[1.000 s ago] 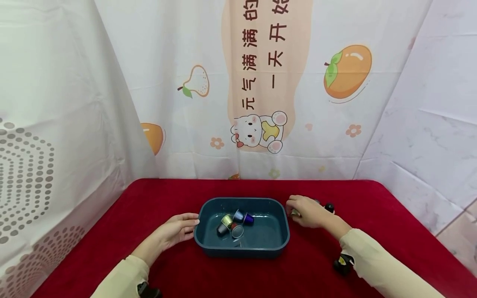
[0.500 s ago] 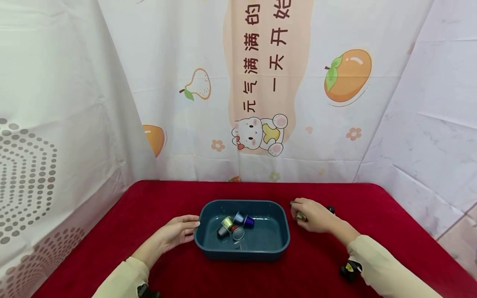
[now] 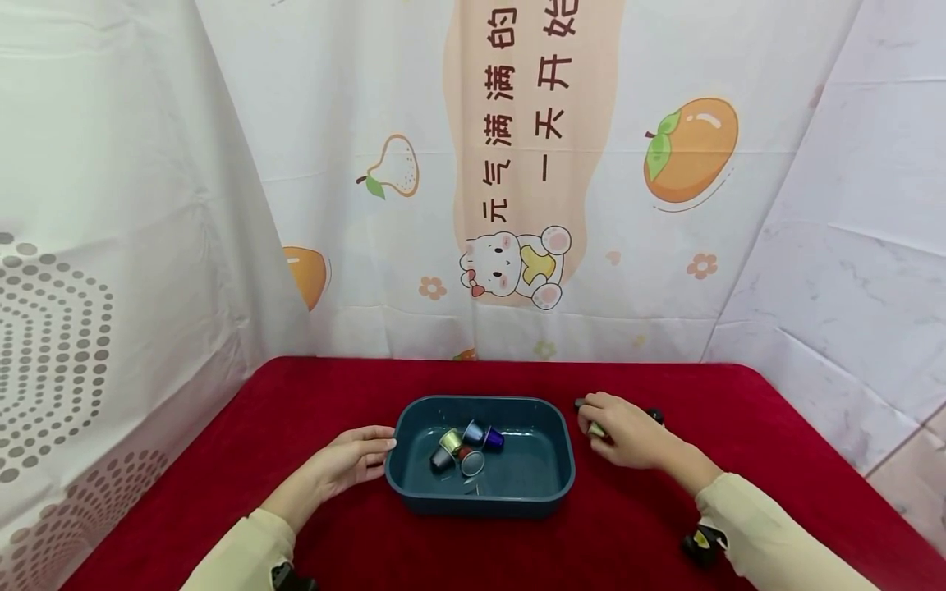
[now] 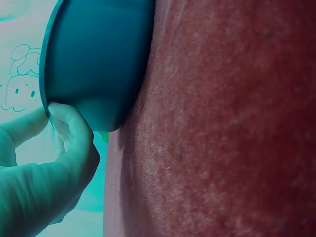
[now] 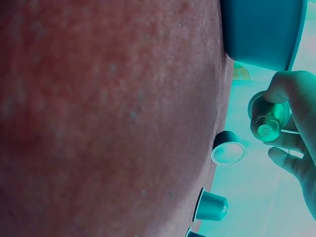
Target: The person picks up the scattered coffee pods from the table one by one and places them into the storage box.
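Observation:
A dark blue-green tray stands on the red cloth, holding several coffee capsules, among them a gold one, a light blue one, a purple one and a dark grey one. My left hand touches the tray's left rim with its fingertips. Right of the tray, my right hand pinches a gold-green coffee capsule between thumb and fingers, just off the cloth. A dark capsule lies by its fingertips, partly covered.
Below the right hand, the right wrist view shows a capsule on its side and another capsule, with part of one more at the frame's bottom. A black capsule shows beyond the right wrist. Printed curtains rise behind the table.
My right hand has drawn slightly right, away from the tray's edge, and the gold-green capsule in its grip shows more plainly. My left hand and the capsules in the tray look unchanged.

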`<state>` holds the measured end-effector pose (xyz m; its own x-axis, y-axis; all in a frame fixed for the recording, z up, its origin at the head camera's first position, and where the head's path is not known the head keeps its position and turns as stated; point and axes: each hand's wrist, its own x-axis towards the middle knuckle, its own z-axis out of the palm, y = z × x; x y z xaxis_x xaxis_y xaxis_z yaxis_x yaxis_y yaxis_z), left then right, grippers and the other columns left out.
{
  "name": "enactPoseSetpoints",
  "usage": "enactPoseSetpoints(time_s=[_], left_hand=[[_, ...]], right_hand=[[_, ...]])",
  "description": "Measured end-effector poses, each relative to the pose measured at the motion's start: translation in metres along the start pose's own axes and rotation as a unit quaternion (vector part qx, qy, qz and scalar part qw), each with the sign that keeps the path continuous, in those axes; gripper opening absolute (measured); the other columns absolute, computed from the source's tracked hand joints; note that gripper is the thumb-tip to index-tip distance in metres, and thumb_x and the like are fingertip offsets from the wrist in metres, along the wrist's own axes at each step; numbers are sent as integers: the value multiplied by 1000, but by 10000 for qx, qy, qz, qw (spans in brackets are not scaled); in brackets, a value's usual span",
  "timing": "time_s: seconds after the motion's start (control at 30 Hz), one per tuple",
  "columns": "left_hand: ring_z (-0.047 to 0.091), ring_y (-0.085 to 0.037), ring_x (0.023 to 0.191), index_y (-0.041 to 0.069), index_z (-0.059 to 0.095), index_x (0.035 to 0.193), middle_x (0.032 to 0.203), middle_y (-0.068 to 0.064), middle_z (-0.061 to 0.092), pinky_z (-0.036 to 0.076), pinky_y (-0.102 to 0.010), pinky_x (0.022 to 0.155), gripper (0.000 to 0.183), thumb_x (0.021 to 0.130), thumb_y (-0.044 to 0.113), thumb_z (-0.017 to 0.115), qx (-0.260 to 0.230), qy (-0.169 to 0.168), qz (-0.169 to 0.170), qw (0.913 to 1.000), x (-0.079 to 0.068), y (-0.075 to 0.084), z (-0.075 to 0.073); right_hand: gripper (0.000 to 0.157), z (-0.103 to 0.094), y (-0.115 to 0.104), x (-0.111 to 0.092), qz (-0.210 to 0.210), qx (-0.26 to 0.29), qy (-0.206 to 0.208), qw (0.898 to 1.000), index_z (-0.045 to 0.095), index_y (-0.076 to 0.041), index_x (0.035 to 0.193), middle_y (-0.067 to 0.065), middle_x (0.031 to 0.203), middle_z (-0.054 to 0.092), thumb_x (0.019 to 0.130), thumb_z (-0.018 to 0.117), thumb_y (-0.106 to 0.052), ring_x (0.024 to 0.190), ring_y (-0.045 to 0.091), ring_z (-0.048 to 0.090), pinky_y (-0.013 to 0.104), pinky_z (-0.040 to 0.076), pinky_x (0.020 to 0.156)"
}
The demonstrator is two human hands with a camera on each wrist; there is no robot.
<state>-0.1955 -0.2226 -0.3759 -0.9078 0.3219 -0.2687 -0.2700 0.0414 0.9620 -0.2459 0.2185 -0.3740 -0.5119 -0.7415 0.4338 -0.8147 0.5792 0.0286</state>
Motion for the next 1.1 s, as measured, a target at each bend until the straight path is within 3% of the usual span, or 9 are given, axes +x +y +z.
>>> enactPoseSetpoints(time_s=[0.6,0.8,1.1], left_hand=[[65,-4,85,2,49,124,94,8,65,55,-22,82,33,96,18,58,-117,-58,-2,9999,0,1,-1],[65,-4,85,0,47,127,95,7,65,55,-22,82,37,96,18,58,-100,-34,-9,9999,0,3,0],[65,-4,85,-4,40,134,96,7,64,55,-22,82,47,96,19,58,-48,-15,-23,10000,0,2,1]], right_hand=[[25,-11,-7,4,-144,-97,167,9997,57,-18,81,-8,82,48,69,79,-12,78,0,38,19,40,67],[26,-16,-9,6,-230,-97,312,9992,57,-17,81,-9,81,48,68,79,-11,77,-1,38,18,40,66],[28,-23,-11,8,-221,-107,195,9995,58,-17,83,-9,83,50,67,81,-13,80,1,41,22,44,69]])
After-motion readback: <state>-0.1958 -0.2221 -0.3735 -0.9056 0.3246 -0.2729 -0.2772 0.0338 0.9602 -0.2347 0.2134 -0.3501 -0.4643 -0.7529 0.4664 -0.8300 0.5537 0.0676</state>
